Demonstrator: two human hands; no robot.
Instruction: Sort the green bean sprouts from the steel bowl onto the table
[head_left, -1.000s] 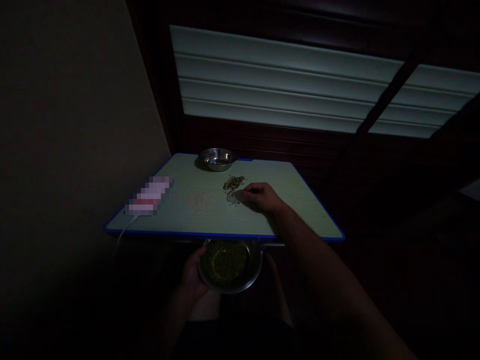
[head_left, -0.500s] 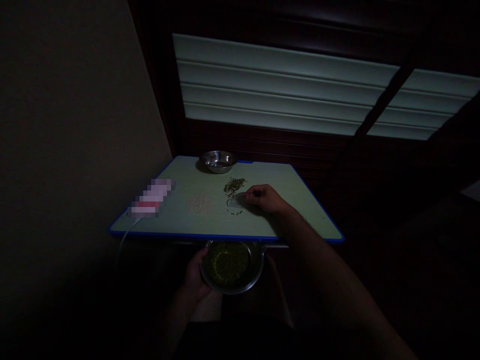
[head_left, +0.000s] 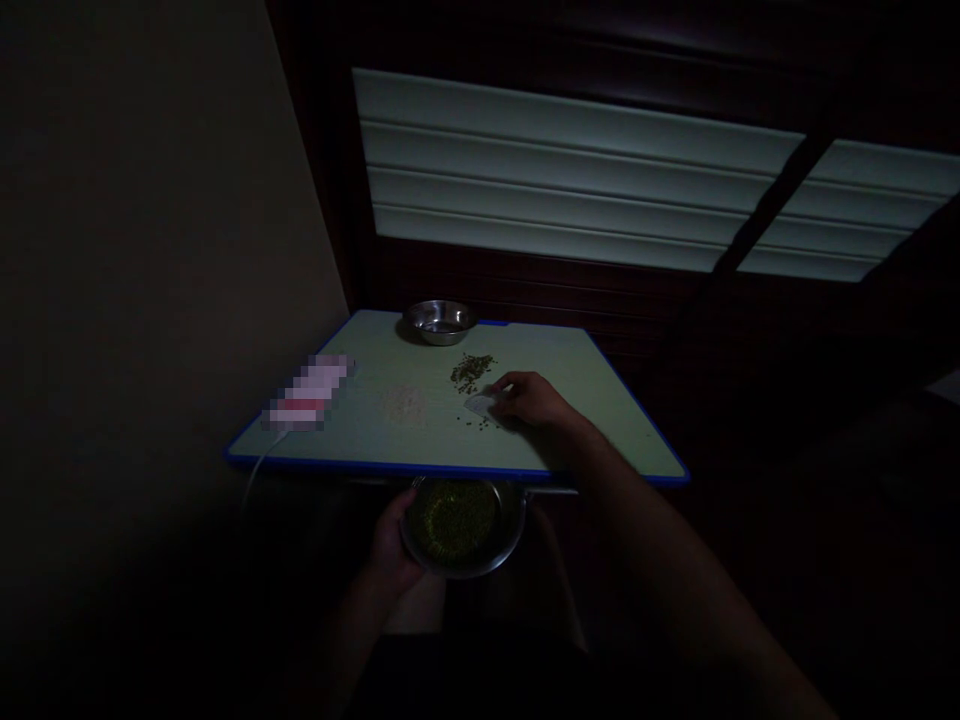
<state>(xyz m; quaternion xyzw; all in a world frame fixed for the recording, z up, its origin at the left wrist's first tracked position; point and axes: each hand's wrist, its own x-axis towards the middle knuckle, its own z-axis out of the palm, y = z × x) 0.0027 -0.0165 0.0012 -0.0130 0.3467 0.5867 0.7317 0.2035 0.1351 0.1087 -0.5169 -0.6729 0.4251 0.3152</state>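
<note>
While, in the head view, the left hand (head_left: pixel 392 540) curls its fingers around the left rim of a steel bowl (head_left: pixel 511 518) just below the tabletop (head_left: pixel 607 430), the right hand (head_left: pixel 531 398) pinches a translucent flat piece (head_left: pixel 481 402), thumb and fingers together. Green grains (head_left: pixel 472 371) lie just beyond it; strays sit nearer. Step, judged: drawing grains with the piece. Next move calls for a low, flat edge. Room: widest rightward; pale grains (head_left: pixel 405 405) limit leftward travel; blue trim (head_left: pixel 420 467) marks the near drop-off.
</note>
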